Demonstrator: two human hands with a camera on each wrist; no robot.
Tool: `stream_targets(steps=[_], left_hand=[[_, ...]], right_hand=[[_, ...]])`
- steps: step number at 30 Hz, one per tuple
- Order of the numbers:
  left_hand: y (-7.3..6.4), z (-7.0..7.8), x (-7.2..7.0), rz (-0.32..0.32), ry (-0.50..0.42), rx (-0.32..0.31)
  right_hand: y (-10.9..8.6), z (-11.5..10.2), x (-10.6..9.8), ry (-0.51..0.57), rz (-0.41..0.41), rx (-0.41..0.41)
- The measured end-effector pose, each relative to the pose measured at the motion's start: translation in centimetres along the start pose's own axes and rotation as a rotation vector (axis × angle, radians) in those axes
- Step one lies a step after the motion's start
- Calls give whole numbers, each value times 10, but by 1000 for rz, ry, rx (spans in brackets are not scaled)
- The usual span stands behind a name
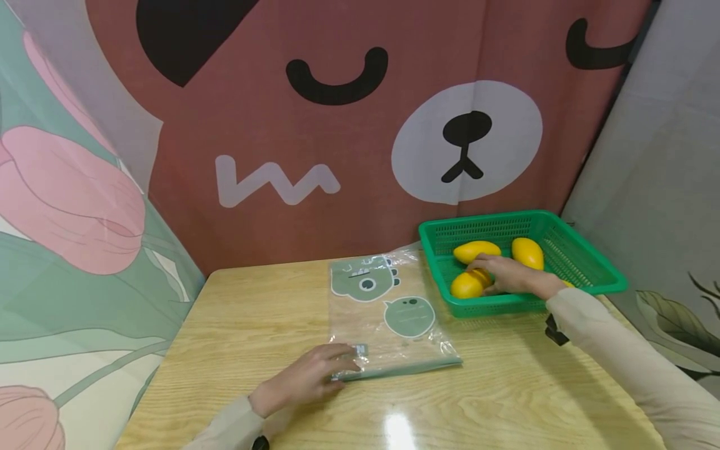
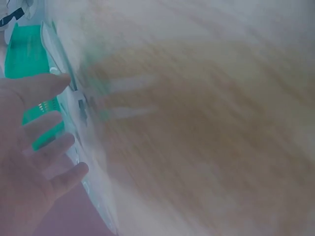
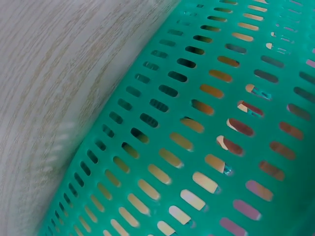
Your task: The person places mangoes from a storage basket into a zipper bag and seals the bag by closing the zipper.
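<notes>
In the head view a clear plastic bag [image 1: 365, 325] printed with green cartoon shapes lies flat on the wooden table. My left hand [image 1: 315, 374] is at its near left corner, fingers extended over the edge; the left wrist view shows those fingers [image 2: 51, 147] spread apart. To the right, my right hand [image 1: 509, 275] reaches into a green basket [image 1: 596, 272] and grips a yellow mango [image 1: 465, 285] near its left wall. Another mango [image 1: 477, 251] lies behind that one, and a third mango [image 1: 527, 252] is further right. Only the basket's slotted side [image 3: 162, 128] shows in the right wrist view.
The basket stands at the table's back right corner, close beside the bag. A bear-print curtain [image 1: 270, 137] hangs along the back edge of the table [image 1: 253, 325]. More yellow [image 1: 568, 284] peeks out beside my right forearm inside the basket.
</notes>
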State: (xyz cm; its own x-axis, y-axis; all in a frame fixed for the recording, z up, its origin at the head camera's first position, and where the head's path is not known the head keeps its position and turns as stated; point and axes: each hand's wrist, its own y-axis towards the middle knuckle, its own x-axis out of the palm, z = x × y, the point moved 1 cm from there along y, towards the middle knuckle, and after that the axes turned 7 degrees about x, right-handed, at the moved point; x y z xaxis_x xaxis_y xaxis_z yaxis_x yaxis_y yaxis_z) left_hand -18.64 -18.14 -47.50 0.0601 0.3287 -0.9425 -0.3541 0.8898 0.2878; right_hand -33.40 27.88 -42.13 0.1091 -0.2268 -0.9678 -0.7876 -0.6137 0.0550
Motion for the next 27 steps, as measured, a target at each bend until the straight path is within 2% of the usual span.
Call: stream_targets(steps=[6,17,27], left_hand=[[-2,-3,4,14,3,5],[-4,-1,3,-10,-3,-49],[-2,-1,3,3,0,-17]], right_hand=[[1,0,2,0,-8,28],[1,-2,2,27,-10,54],[1,-5,1,24,-28,62]])
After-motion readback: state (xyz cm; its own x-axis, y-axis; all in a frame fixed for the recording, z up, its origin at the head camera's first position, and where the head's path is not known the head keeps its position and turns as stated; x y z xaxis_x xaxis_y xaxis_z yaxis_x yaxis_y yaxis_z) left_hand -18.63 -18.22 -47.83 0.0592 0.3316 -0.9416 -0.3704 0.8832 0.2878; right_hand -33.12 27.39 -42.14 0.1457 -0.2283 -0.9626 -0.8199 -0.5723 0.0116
